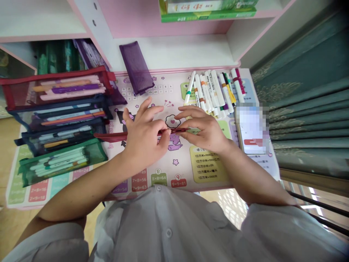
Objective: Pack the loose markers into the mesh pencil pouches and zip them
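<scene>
A dark red zip pouch (111, 137) is held almost edge-on above the desk mat, so its sides hardly show. My left hand (147, 136) pinches its top edge between thumb and forefinger, with the other fingers raised. At the same edge, just to the right, my right hand (205, 127) pinches the pouch near its end. The fingers of both hands nearly meet there, and the zip pull cannot be made out. Beyond my right hand lies a heap of white-barrelled markers (209, 89) with coloured bands. A flat purple mesh pouch (137, 69) leans at the desk's back edge.
On the left lie filled mesh pouches: a red one (58, 89), dark blue ones (69, 116) and a green one (64, 163). A phone (252, 127) rests at the right, near the curtain (305, 91). A pink and white shelf (171, 52) with books (208, 14) stands behind.
</scene>
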Available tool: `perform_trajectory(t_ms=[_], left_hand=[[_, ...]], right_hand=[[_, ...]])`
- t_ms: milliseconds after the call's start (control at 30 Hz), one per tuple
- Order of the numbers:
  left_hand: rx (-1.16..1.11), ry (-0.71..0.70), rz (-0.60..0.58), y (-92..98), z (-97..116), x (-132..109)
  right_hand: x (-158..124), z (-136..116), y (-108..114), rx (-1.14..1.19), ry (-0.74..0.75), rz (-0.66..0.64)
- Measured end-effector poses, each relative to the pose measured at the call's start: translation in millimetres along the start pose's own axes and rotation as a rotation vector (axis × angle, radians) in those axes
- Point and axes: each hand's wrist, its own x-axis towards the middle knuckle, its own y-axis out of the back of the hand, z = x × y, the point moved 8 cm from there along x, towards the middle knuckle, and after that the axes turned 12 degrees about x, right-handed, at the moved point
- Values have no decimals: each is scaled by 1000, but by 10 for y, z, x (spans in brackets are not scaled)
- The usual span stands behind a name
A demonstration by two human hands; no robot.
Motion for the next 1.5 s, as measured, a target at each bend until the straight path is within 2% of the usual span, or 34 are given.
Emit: perform_trajectory(t_ms=[1000, 1300, 1500], left_hand=[[15, 5, -3, 50, -95, -8], [67, 84, -126, 92, -74, 28], [83, 99, -139, 110, -107, 38]], right_hand=[[5, 12, 68, -49, 35, 16], [4, 11, 81, -61, 59, 28], [-6, 27, 102, -56, 70, 38]])
